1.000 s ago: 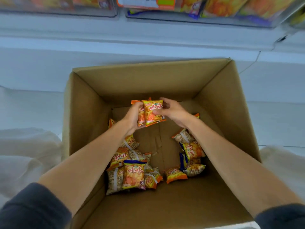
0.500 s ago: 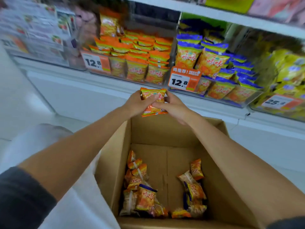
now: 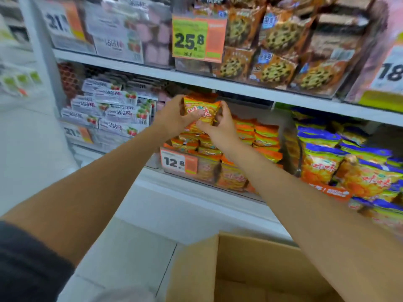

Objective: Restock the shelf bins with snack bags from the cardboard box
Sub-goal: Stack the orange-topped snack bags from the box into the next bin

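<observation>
Store shelving (image 3: 196, 80) ahead, packed with snack packets. Small stack of orange snack bags (image 3: 202, 113) held between both hands, in front of and above the shelf bin (image 3: 209, 174) of matching orange bags, marked by a 12.8 price tag (image 3: 177, 163). Left hand (image 3: 173, 119): fingers curled round the stack's left side, thumb across its front. Right hand (image 3: 220, 127): fingers curled, pinching the right and lower edge. Cardboard box (image 3: 196, 267) at bottom of view, well apart from both hands.
</observation>
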`<state>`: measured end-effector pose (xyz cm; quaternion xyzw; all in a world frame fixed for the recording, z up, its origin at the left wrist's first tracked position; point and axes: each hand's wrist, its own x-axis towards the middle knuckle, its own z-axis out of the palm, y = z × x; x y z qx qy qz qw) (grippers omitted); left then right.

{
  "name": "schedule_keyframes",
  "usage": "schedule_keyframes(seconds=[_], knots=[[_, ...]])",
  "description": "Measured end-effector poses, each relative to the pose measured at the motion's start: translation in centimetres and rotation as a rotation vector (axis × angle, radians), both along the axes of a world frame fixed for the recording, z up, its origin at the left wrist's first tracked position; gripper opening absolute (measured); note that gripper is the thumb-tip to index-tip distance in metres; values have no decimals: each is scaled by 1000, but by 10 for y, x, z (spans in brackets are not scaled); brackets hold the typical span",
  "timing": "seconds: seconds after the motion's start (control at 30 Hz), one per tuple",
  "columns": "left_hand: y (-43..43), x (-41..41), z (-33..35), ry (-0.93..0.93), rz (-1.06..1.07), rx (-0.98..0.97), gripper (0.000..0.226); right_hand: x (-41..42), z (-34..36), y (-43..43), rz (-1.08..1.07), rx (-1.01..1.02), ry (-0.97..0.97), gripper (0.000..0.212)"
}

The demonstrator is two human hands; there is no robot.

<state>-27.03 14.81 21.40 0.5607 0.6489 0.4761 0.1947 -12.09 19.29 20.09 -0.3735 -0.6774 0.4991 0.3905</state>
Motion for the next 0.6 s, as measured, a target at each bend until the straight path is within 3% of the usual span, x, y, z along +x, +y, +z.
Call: schedule_keyframes(seconds=[0.17,0.27,0.37,0.5,0.6], knots=[[38,-35,-15,47,-21,-170,89,-37,-21,34,-18,35,-136,96],[44,-41,-26,-60,-1,-83,90,-37,-31,46,-41,73,-221,102],[38,-44,-36,92,125,114,63,-41,-32,50,-71,113,-256,106],[34,-44,-45,132,171,209,27,-49,-24,47,-93,127,-245,80],[33,-42,-44,188,158,199,23,-50,-19,47,-77,180,-424,69]])
